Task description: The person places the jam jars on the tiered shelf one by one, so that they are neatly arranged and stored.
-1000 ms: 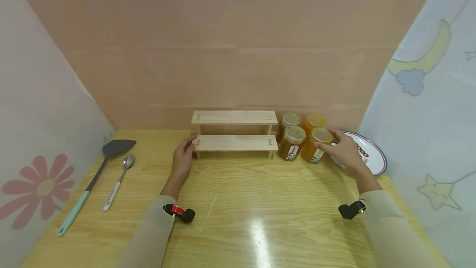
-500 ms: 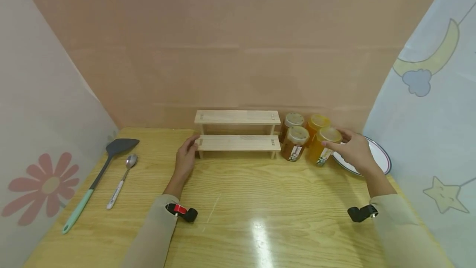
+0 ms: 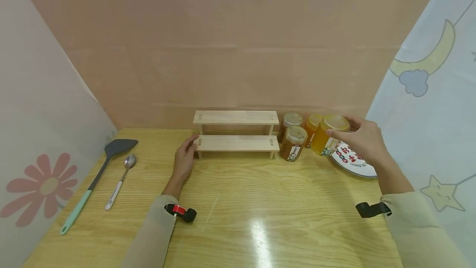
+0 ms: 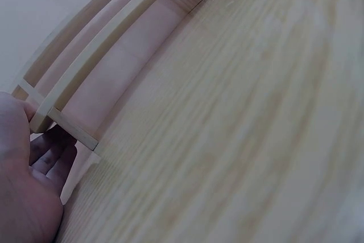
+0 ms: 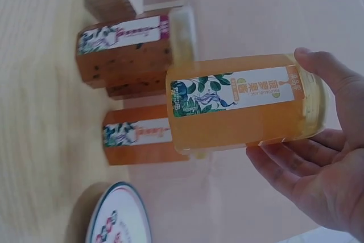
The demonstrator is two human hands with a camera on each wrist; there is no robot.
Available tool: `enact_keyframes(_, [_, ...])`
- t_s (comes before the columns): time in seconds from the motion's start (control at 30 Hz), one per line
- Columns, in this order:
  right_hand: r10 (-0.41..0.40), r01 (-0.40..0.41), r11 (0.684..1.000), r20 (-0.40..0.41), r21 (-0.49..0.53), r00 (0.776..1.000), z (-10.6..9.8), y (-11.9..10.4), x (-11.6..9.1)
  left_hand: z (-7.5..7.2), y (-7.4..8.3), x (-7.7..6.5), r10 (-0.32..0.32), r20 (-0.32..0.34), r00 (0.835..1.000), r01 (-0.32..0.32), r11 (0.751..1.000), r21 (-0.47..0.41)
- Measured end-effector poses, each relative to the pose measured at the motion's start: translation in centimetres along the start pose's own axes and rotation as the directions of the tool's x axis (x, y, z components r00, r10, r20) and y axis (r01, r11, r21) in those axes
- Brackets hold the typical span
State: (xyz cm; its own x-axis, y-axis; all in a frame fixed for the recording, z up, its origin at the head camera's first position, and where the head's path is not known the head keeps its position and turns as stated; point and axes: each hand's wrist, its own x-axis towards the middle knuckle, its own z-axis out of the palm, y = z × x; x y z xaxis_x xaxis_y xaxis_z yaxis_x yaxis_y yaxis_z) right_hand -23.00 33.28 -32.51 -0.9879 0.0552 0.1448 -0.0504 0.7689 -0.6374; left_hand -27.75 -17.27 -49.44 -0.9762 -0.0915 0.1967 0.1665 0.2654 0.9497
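My right hand (image 3: 366, 137) grips a jar of yellow jam (image 5: 239, 101) near its lid, thumb on one side and fingers on the other. In the right wrist view the jar hangs above the table, its label showing. Behind it stands an orange jam jar (image 5: 139, 135). Two darker reddish-brown jam jars, the front one (image 3: 293, 144) nearer me, stand beside the shelf. My left hand (image 3: 184, 160) holds the left end of the two-tier wooden shelf (image 3: 238, 143); in the left wrist view the thumb lies at the board's end with the fingers below it.
A white patterned plate (image 3: 351, 162) with a dark rim lies under my right hand. To the left on the table (image 3: 238, 202) are a spatula (image 3: 89, 191) with a green handle and a spoon (image 3: 120, 181). A brown backdrop (image 3: 238, 53) rises behind the shelf.
My right hand has lifted the yellow jam jar from beside the others and moved it up and to the right, toward the plate. The left hand stays at the shelf's end.
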Motion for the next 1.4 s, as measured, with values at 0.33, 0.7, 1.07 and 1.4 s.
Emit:
enact_keyframes(0.33, [-0.052, 0.052, 0.998, -0.003, 0.033, 0.999, -0.5, -4.3, 1.2, 0.0, -0.2, -0.1, 0.000, -0.002, 1.000, 0.000, 1.000, -0.018])
enact_keyframes(0.7, [-0.113, 0.106, 0.984, 0.039, 0.140, 0.993, 2.4, -8.3, 3.7, 0.3, -0.1, 0.0, 0.018, 0.001, 1.000, -0.018, 0.999, -0.035])
enact_keyframes(1.07, [-0.137, 0.115, 0.971, 0.091, 0.212, 0.986, 7.0, -11.2, 5.9, 0.9, -0.2, 0.1, 0.013, 0.039, 0.999, -0.012, 1.000, -0.019])
enact_keyframes(1.4, [-0.171, 0.116, 0.930, 0.130, 0.350, 0.977, 11.3, -14.6, 7.8, 0.6, 0.4, -0.5, 0.000, 0.042, 0.999, 0.001, 1.000, -0.028])
